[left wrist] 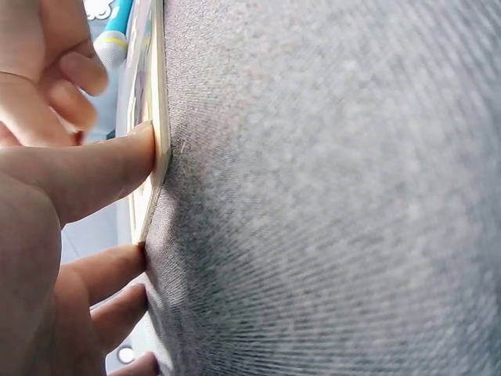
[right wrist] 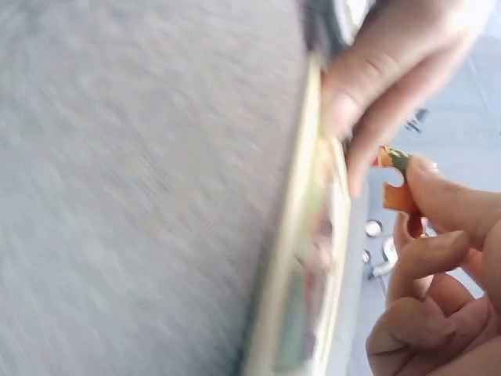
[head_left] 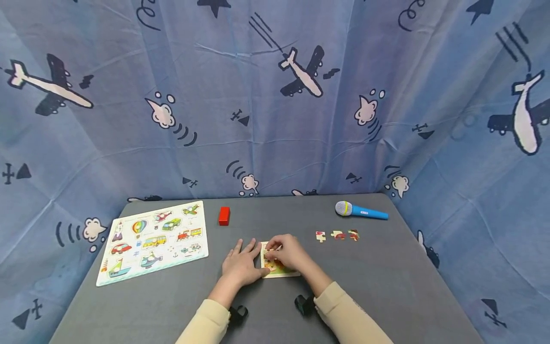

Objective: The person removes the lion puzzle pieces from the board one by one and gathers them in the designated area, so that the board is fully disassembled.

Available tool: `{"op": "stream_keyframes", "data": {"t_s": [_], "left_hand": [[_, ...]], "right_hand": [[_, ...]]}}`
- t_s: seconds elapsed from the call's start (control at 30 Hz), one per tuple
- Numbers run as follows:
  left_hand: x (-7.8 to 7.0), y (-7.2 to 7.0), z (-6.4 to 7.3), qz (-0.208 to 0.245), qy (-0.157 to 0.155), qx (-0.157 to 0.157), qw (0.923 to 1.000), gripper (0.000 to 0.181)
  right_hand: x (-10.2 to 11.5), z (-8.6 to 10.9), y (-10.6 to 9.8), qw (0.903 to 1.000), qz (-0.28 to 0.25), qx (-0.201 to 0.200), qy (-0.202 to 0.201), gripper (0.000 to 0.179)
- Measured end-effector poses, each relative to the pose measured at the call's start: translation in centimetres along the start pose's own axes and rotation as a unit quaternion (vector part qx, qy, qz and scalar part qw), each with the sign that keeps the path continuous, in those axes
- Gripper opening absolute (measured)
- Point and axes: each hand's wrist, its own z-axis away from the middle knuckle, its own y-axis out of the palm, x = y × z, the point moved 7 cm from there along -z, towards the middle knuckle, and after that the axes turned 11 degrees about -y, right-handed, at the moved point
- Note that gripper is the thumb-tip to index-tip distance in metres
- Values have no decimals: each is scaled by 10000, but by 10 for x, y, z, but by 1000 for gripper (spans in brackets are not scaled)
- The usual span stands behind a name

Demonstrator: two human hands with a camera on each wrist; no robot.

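My spread left hand (head_left: 241,268) touches a cream-rimmed rectangular puzzle board (head_left: 281,275); above it, my right hand (head_left: 290,253) pinches an orange-and-green jigsaw piece (right wrist: 401,199).

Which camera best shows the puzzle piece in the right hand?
The right wrist view: the puzzle piece shows its notched orange and green side. In the head view, the right hand mostly hides it; in the left wrist view, I cannot make it out.

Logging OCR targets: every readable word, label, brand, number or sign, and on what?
None readable in any view.
Blue microphone with grey head: pale mark, too small to read.
White rectangular board of vehicle pictures: any lettering too small.
Small cream-framed jigsaw tray: partly covered, none legible.
Blue aeroplane-patterned fabric curtain: drawings, no readable lettering.
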Motion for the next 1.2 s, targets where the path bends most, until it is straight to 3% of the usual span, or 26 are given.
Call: {"op": "stream_keyframes", "data": {"t_s": [0.33, 0.6, 0.83, 1.03, 1.2], "left_hand": [[0, 0, -1, -80, -69, -36, 9999, 84], [0, -1, 0, -25, 3, -58, 10000, 83], [-3, 0, 0, -23, 34, -48, 10000, 83], [-2, 2, 0, 20, 22, -25, 10000, 83], [0, 1, 1, 17, -9, -44, 10000, 83]], "right_hand": [[-4, 11, -47, 9995, -228, -234, 22, 13], [-22, 27, -82, 9989, 129, -445, -44, 16], [-55, 47, -102, 9964, 55, -706, 462, 26], [-80, 64, -114, 9911, 393, -860, 937, 23], [-94, 67, -115, 9878, 484, -859, 1202, 21]]}}
